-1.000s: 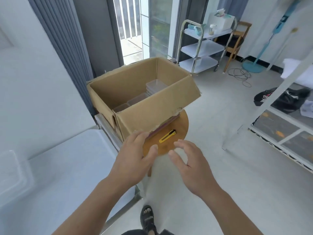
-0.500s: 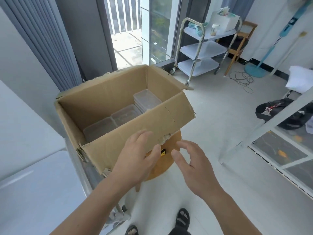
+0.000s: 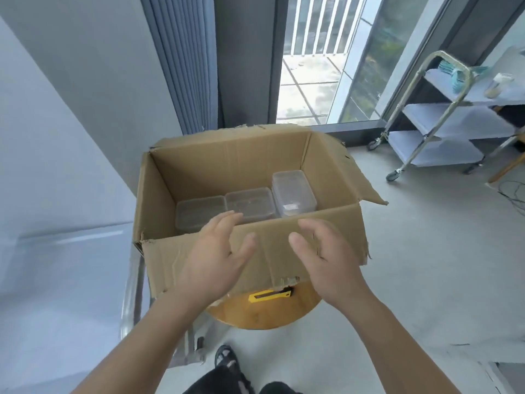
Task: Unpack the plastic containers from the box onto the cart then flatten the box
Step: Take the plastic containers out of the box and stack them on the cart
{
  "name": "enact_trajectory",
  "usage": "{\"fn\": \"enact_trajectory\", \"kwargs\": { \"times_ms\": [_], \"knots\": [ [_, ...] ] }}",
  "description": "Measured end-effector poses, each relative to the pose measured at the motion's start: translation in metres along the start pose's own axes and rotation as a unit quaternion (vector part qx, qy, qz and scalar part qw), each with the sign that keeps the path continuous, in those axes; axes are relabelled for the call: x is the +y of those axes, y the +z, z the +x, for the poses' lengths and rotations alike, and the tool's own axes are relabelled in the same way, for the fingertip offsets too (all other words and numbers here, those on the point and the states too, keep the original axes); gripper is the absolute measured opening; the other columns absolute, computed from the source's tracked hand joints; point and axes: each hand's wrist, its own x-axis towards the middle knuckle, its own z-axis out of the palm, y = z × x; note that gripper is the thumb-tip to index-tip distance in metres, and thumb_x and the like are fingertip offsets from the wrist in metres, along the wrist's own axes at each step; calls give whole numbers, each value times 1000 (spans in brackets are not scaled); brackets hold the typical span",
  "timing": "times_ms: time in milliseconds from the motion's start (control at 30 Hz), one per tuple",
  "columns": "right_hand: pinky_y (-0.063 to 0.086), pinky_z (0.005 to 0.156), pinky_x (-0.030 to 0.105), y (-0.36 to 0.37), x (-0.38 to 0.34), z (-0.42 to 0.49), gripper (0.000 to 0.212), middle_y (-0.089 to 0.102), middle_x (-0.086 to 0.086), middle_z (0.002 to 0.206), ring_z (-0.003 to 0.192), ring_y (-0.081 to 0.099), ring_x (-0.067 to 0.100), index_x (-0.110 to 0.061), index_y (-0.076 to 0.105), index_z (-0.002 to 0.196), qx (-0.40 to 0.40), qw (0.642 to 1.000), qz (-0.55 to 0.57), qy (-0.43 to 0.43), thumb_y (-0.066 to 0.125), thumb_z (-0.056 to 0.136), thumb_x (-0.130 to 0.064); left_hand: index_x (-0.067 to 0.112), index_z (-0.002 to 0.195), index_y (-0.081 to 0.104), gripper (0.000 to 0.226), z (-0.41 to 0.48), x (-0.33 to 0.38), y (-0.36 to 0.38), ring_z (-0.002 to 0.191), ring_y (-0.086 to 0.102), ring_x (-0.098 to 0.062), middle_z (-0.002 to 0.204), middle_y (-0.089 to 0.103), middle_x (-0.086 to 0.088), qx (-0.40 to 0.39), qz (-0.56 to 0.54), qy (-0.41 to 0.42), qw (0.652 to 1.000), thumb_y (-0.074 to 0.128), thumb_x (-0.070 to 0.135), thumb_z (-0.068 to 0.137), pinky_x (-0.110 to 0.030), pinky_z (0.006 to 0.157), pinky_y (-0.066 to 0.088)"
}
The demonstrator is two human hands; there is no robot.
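An open cardboard box (image 3: 233,155) stands on a round wooden stool (image 3: 264,314) in front of me. Inside lie clear plastic containers: one at the left (image 3: 196,211), one in the middle (image 3: 252,201), and a taller stack at the right (image 3: 292,191). My left hand (image 3: 216,257) hovers with spread fingers over the box's near flap, fingertips at its top edge. My right hand (image 3: 326,251) is also spread, in front of the same flap, holding nothing. The near flap hides the front parts of the containers.
A yellow utility knife (image 3: 270,294) lies on the stool under the box's flap. A pale cart surface (image 3: 65,280) with a metal rail lies at my left. A metal three-shelf trolley (image 3: 443,120) stands at the back right by the glass door.
The view has come closer and higher over the box, showing more of the containers. Both hands have risen toward the near flap's top edge and spread wider.
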Motion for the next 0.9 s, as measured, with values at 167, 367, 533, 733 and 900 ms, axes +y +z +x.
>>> {"fn": "enact_trajectory", "kwargs": {
  "times_ms": [167, 367, 533, 733, 900],
  "knots": [
    [33, 100, 19, 20, -17, 51, 40, 49, -21, 131, 121, 42, -5, -30, 53, 133, -47, 998, -28, -31, 53, 97, -46, 18, 146, 45, 52, 35, -19, -7, 137, 36, -6, 151, 41, 6, 20, -18, -22, 999, 53, 38, 98, -14, 101, 26],
    [29, 100, 16, 55, -38, 105, 43, 46, -21, 135, 125, 37, -7, -29, 49, 136, -101, 991, -59, -57, 49, 97, -48, 16, 146, 44, 55, 80, -51, -25, 142, 34, -11, 152, 42, 3, 30, -34, -49, 998, 51, 40, 97, -26, 113, 30],
    [31, 86, 0, 81, -44, 138, 44, 46, -19, 135, 120, 37, -9, -26, 51, 136, -159, 982, -78, -61, 51, 96, -46, 14, 147, 43, 55, 98, -75, -35, 139, 37, -12, 152, 41, 2, 26, -37, -97, 994, 51, 38, 98, -22, 109, 30],
    [31, 100, 22, 108, -35, 188, 47, 46, -17, 142, 122, 37, -6, -29, 50, 138, -232, 963, -117, -71, 52, 96, -48, 17, 148, 41, 56, 118, -96, -30, 136, 42, -13, 153, 41, 3, 18, -44, -173, 984, 52, 39, 98, -26, 109, 33],
    [32, 99, 23, 137, -17, 231, 52, 44, -11, 147, 133, 40, 7, -27, 44, 143, -337, 924, -160, -88, 48, 97, -51, 18, 149, 40, 56, 136, -106, -23, 133, 45, -13, 153, 40, 4, 24, -30, -238, 970, 51, 39, 97, -26, 106, 35]
  ]
}}
